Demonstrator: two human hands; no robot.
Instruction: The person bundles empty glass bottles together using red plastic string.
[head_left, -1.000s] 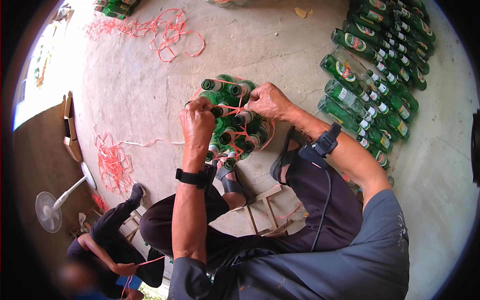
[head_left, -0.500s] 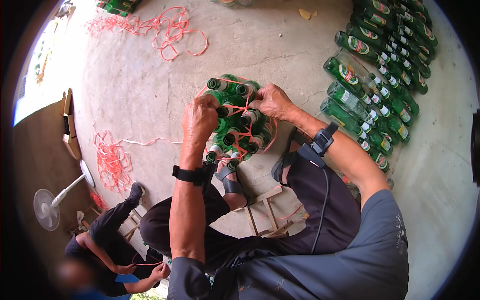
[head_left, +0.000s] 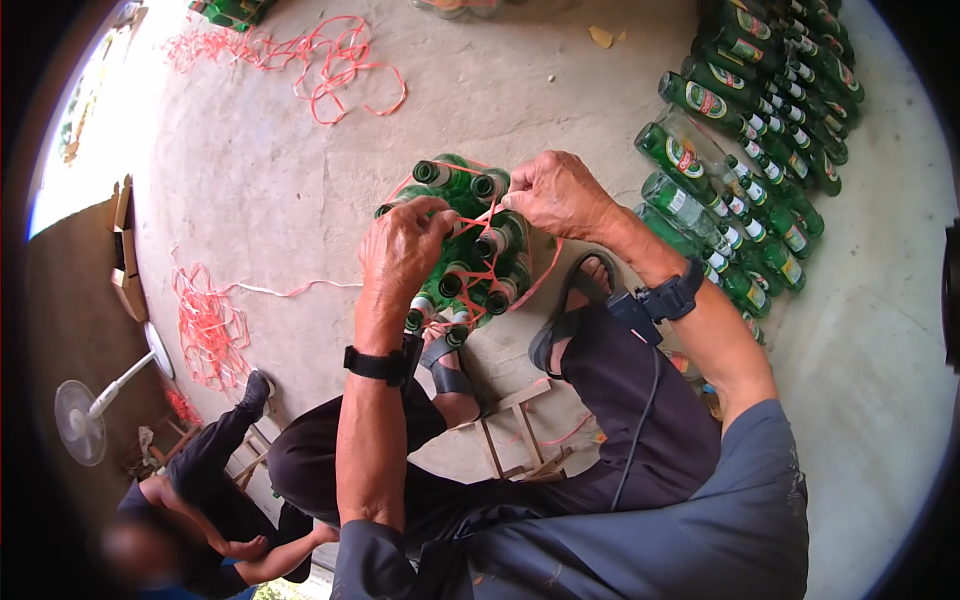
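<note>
A bundle of green glass bottles (head_left: 467, 262) stands on the floor in front of me, necks up, with pink plastic twine (head_left: 556, 262) running around and between the necks. Over the bundle's left side, my left hand (head_left: 405, 245) has its fingers pinched on the twine near the bottle necks. My right hand (head_left: 562, 195) grips the twine at the bundle's upper right, thumb and fingers pressed together. Between the two hands the twine crosses the bottle tops. Some bottles are hidden under my left hand.
Many green bottles (head_left: 700, 105) lie in rows at the right. Loose twine (head_left: 212, 325) is heaped at the left, and more (head_left: 335, 75) lies at the top. A wooden stool (head_left: 520, 425) is between my legs. Another person (head_left: 225, 520) sits lower left, near a white fan (head_left: 80, 422).
My right hand has risen slightly and turned over the bundle's edge. My left hand has opened out from a fist into a pinch. The view has shifted slightly.
</note>
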